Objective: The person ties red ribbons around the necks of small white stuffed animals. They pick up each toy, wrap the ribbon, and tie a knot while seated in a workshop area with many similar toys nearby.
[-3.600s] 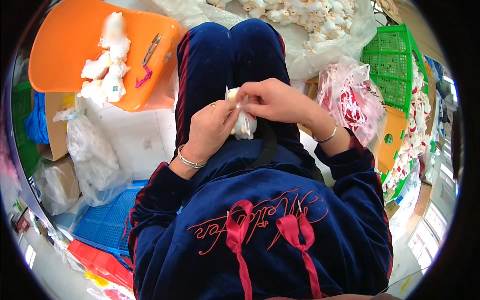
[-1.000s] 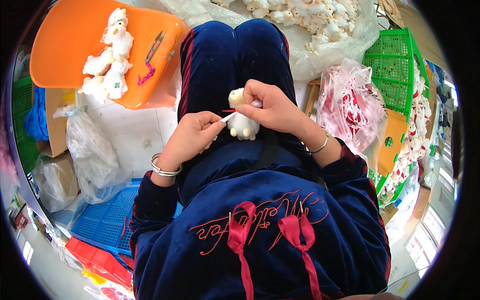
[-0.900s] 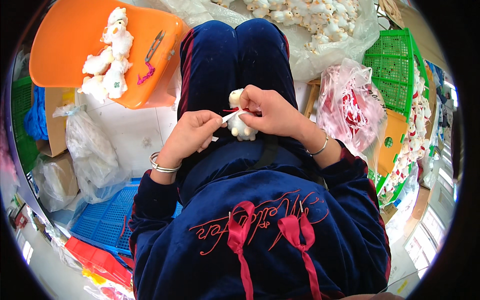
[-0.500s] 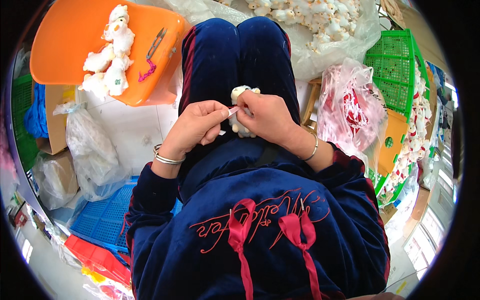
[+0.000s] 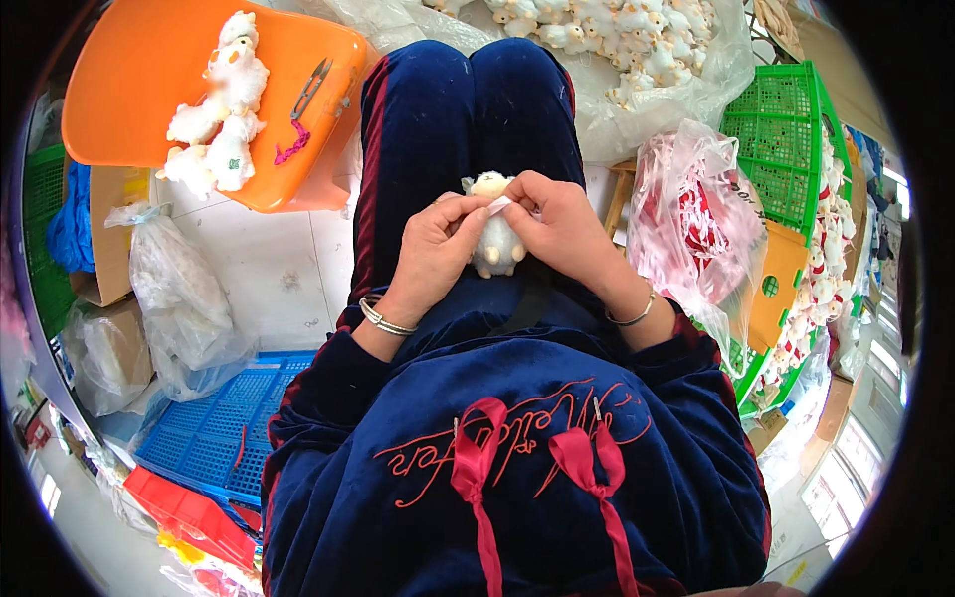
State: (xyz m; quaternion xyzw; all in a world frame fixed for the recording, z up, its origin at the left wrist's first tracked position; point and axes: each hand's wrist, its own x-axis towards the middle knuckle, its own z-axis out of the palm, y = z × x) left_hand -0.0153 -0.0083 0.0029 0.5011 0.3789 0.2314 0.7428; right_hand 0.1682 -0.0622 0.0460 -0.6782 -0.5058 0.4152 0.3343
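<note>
A small plush sheep [image 5: 497, 246], grey-white in the body with a cream head and feet, sits on my lap with its head toward my knees. Across its neck lies a thin white strip [image 5: 499, 205], pinched at one side by my left hand [image 5: 443, 235] and at the other by my right hand [image 5: 553, 223]. Both hands are closed, thumbs against fingers, close together over the toy. My fingers cover part of the neck and the strip's ends.
On an orange stool [image 5: 129, 99] lie several white plush toys [image 5: 237, 80], thread snips [image 5: 311, 88] and a magenta cord [image 5: 292, 142]. A toy pile [image 5: 637, 40] lies beyond my knees. Right are a plastic bag [image 5: 696, 219] and green crate [image 5: 781, 139]; left, a blue crate [image 5: 214, 418].
My left hand has moved right, up against the toy, and both hands now meet at its neck. The toy shows more of its body, and the strip now lies across the neck.
</note>
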